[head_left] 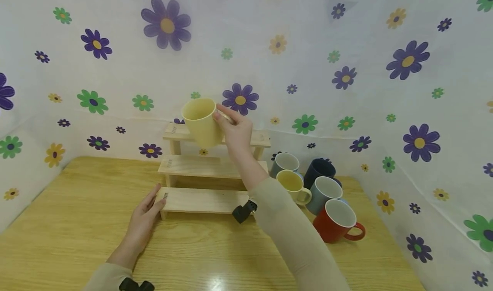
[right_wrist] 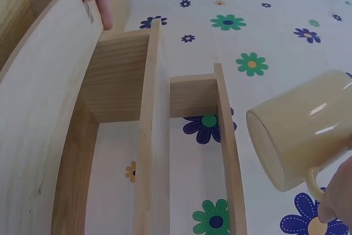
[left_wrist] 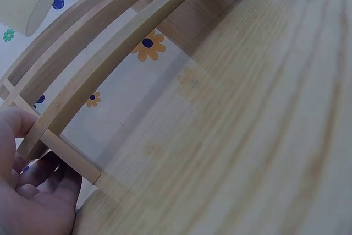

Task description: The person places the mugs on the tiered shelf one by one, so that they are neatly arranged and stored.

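A pale yellow mug (head_left: 204, 126) is in the air over the top step of a three-step wooden shelf (head_left: 208, 200), its mouth up and slightly tilted. My right hand (head_left: 239, 137) grips it by the handle. In the right wrist view the mug's underside (right_wrist: 267, 149) shows, apart from the boards. My left hand (head_left: 141, 222) holds the left end of the lowest step; the left wrist view has the thumb (left_wrist: 21, 120) on top and curled fingers (left_wrist: 52, 177) below the board.
To the right of the shelf several mugs stand upright on the wooden table (head_left: 77, 222): a red mug (head_left: 333, 227), another yellow mug (head_left: 290, 188), a dark blue mug (head_left: 317, 175), and grey-blue ones (head_left: 321, 197). A flowered cloth (head_left: 308, 34) hangs behind.
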`<state>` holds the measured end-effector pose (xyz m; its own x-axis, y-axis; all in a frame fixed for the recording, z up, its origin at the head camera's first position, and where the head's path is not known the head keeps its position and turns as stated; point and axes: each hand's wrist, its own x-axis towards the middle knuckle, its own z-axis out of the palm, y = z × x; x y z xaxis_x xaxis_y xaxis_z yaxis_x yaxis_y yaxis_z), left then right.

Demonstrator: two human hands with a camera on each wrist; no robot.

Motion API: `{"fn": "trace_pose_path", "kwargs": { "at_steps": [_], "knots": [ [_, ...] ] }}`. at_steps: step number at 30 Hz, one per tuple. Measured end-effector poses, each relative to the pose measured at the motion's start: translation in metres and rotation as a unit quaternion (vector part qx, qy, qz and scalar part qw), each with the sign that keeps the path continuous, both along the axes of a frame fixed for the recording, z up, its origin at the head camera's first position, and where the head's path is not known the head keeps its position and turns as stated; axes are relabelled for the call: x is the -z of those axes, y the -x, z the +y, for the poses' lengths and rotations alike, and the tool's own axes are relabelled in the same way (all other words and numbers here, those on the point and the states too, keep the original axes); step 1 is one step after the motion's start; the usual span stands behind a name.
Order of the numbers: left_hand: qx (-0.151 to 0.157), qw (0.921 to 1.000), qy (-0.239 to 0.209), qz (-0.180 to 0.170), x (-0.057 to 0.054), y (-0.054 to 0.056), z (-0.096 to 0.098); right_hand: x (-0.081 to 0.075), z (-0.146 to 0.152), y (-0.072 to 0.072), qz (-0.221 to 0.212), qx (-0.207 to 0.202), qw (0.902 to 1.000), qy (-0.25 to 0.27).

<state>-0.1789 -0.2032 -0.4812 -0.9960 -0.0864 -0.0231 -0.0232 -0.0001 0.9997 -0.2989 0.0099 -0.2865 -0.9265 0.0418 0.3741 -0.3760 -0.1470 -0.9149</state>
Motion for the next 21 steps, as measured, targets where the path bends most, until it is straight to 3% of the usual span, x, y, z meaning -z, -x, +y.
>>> {"fn": "trace_pose_path", "kwargs": {
  "at_steps": [13,21],
  "knots": [
    [-0.003,1.0000,0.008,-0.002,0.002,0.001,-0.001,-0.003,-0.037,0.030,-0.009,0.033,0.9992,-0.021],
    [-0.007,0.9995,0.029,0.005,0.002,0.000,0.000,0.004,-0.048,0.045,-0.015,0.044,0.9982,-0.038]
  ]
}}
